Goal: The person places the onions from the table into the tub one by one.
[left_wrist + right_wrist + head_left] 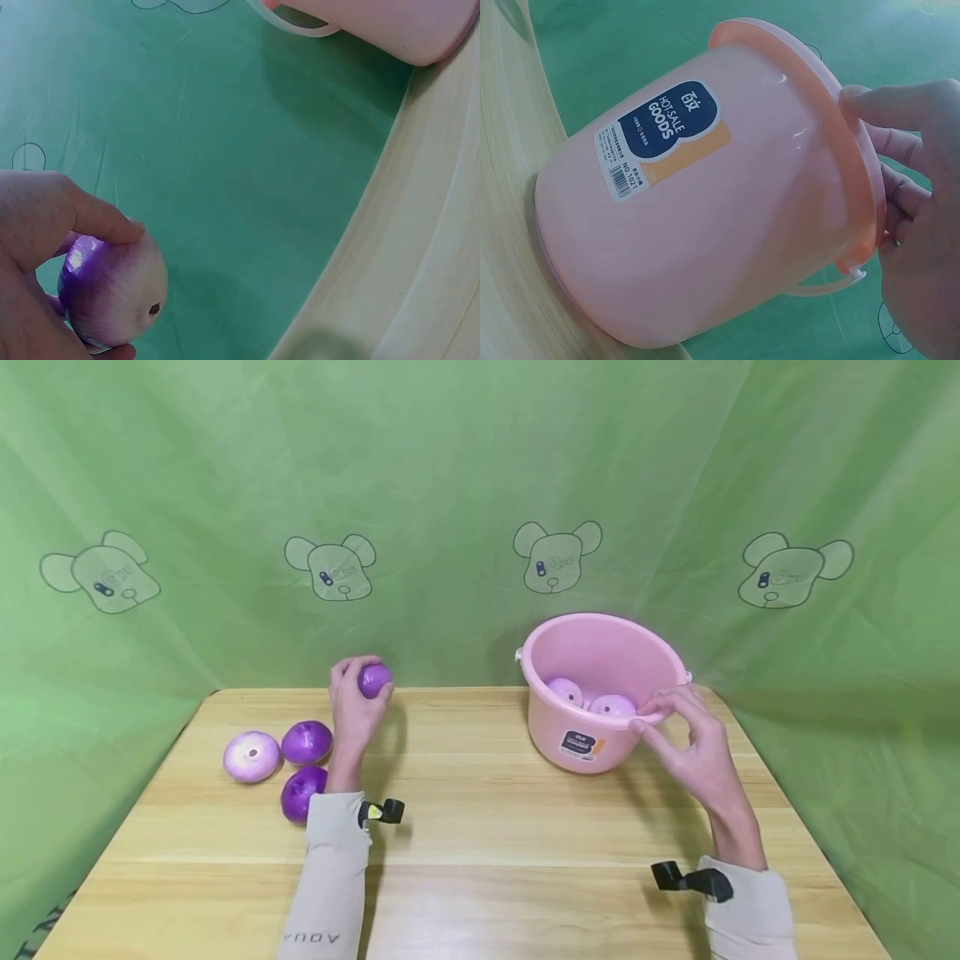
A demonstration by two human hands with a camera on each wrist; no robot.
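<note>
My left hand (357, 706) grips a purple onion (375, 680) between thumb and fingers, raised over the far left part of the table. In the left wrist view that onion (116, 289) shows a pale end with a small brown spot. With thumb outside and fingers inside, my right hand (693, 747) pinches the rim of a pink bucket (547, 731). Two pale purple onions (613, 706) show inside the bucket. Near my left forearm lie more onions: a pale one (252, 757) and two dark purple ones (306, 743). The right wrist view shows the bucket's label (664, 135).
The wooden table (465, 827) ends at a green curtain (450, 485) printed with bear heads, which hangs behind it and along both sides. The bucket's pale handle (829, 286) hangs on its far side.
</note>
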